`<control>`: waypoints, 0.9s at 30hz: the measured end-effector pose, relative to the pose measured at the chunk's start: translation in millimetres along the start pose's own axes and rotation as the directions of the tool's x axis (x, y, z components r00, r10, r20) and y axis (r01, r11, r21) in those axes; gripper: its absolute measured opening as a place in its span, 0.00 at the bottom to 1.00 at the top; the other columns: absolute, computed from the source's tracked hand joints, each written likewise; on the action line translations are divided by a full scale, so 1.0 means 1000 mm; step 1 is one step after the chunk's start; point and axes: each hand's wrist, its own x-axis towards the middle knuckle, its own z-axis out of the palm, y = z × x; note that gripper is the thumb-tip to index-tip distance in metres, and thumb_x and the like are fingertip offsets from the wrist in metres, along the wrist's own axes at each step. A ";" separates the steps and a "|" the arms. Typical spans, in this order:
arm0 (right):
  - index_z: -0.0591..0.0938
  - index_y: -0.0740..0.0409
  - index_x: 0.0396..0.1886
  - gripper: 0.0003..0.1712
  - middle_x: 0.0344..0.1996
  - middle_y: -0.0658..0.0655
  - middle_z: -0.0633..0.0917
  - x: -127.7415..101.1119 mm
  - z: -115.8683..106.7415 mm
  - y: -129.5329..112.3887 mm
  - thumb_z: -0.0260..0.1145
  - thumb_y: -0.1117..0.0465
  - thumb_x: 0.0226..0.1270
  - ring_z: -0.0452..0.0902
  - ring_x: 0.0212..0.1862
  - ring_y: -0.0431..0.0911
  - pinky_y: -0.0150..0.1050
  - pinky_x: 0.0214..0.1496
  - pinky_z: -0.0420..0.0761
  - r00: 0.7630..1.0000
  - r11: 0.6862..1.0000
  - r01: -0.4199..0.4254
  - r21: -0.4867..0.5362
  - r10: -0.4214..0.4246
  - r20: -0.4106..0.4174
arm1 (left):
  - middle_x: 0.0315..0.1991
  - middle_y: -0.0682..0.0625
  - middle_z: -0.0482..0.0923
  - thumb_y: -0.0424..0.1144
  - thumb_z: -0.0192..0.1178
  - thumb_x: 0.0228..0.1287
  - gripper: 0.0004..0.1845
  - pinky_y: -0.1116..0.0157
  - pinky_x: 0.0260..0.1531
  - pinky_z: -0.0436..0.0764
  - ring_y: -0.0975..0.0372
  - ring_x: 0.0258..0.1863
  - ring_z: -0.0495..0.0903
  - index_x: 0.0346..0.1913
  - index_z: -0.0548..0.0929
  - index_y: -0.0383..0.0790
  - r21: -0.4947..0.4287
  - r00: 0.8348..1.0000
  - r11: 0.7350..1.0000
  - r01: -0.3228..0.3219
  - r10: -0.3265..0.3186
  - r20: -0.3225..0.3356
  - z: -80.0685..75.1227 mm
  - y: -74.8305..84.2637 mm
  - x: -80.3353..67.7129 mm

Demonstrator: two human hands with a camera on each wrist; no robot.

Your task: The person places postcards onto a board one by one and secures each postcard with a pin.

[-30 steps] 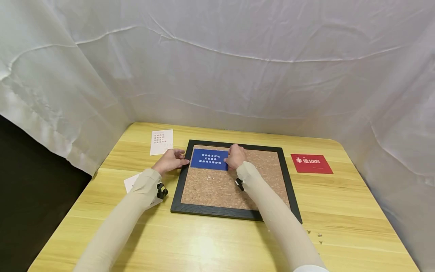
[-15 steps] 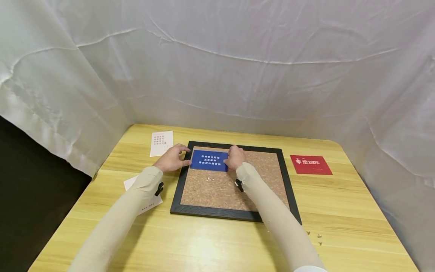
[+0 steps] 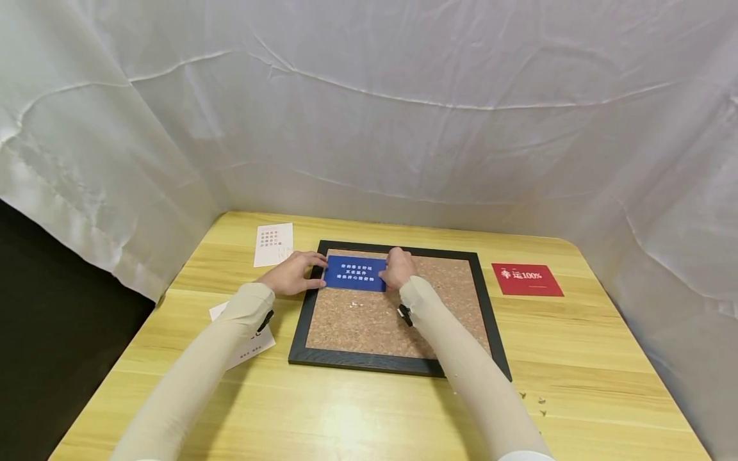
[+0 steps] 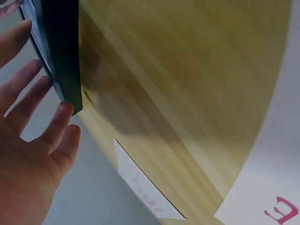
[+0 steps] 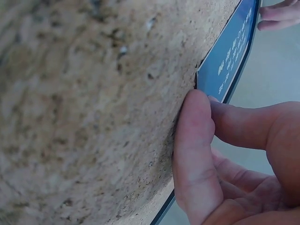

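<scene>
A: What is being handled on the table (image 3: 357, 410)?

B: A blue card (image 3: 354, 273) with white lettering is being held flat on the cork board (image 3: 369, 320), near the board's far left corner, just inside the black frame (image 3: 369, 360).

A: How is the left hand (image 3: 291, 274) being used?

B: It is being rested over the frame's left edge, with straight, spread fingers (image 4: 28, 101) being laid against the frame (image 4: 58, 51) and the card's left end. Nothing is being clasped by it; the fingers are being kept relaxed and extended.

A: And the right hand (image 3: 398, 267)?

B: The card's right edge (image 5: 229, 58) is being pinched by it, with the thumb (image 5: 194, 154) being pressed onto the cork (image 5: 93, 108) right at the card's corner and the other fingers being curled in behind. In the right wrist view, fingertips of the other hand (image 5: 279, 16) are being shown at the card's far end.

A: What else is being seen around the board?

B: A white printed slip (image 3: 273, 244) is being shown just beyond the left hand, near the table's far left. Another white card (image 3: 245, 342) is being partly covered by the left forearm. A red card (image 3: 527, 280) is being shown to the right of the frame, apart from it. A few small scraps (image 3: 533, 401) are being seen near the right forearm, and white sheeting (image 3: 369, 115) is being hung behind the table.
</scene>
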 end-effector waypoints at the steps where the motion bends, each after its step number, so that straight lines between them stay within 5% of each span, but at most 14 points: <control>1: 0.81 0.66 0.50 0.15 0.45 0.67 0.88 0.000 0.000 0.000 0.72 0.65 0.69 0.88 0.34 0.49 0.30 0.20 0.81 1.000 1.000 0.002 0.001 -0.002 0.001 | 0.75 0.38 0.70 0.45 0.66 0.72 0.26 0.40 0.77 0.61 0.39 0.76 0.64 0.66 0.80 0.35 -0.001 1.000 1.000 0.005 -0.005 0.007 0.000 0.000 0.000; 27: 0.80 0.67 0.52 0.16 0.46 0.67 0.88 0.001 -0.001 0.001 0.71 0.65 0.69 0.89 0.33 0.48 0.32 0.21 0.83 1.000 1.000 -0.007 0.017 0.006 0.028 | 0.77 0.41 0.67 0.46 0.65 0.73 0.26 0.38 0.75 0.61 0.40 0.77 0.61 0.69 0.79 0.38 0.014 0.999 0.999 -0.032 0.032 0.015 0.006 -0.004 0.002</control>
